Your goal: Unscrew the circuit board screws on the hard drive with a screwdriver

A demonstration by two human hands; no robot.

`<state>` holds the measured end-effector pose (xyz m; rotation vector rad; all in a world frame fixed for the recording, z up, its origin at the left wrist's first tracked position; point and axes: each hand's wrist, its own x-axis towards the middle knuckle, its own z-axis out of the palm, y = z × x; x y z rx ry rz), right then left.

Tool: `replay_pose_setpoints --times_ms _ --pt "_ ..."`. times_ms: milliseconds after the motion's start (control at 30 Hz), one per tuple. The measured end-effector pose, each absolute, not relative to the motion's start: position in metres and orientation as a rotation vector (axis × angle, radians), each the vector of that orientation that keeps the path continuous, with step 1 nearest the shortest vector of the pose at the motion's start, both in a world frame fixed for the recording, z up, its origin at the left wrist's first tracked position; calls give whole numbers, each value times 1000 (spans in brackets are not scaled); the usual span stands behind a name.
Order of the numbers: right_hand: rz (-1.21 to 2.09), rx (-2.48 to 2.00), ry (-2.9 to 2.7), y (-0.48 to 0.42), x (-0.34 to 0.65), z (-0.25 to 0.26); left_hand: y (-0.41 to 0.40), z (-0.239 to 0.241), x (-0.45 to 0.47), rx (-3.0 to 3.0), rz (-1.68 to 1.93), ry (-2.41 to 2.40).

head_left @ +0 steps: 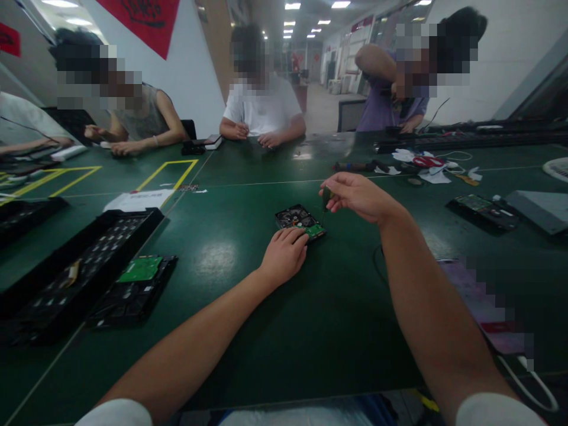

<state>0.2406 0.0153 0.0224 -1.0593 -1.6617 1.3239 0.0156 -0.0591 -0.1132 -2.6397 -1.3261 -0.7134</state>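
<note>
A hard drive [293, 216] lies on the green tabletop with its black casing and green circuit board facing up. My left hand [286, 251] rests over the near side of the drive, fingers curled on the board and edge, holding it against the table. Above the drive's right corner, my right hand [361, 196] grips a small screwdriver [326, 197] by its dark handle. The thin shaft points down toward the drive's right side; whether its tip touches a screw is too small to tell.
To the left are a long black tray [89, 266] with small parts and another drive [142, 287]. On the right lie one more drive [481, 212], a grey box [539, 208] and a phone-like purple item [483, 302]. Several people sit across the table [239, 219].
</note>
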Motion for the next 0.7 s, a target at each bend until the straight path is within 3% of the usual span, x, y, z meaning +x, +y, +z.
replay_pose_setpoints --times_ms 700 --pt "1091 -1189 -1717 21 242 21 -61 -115 17 -2622 -739 -1380"
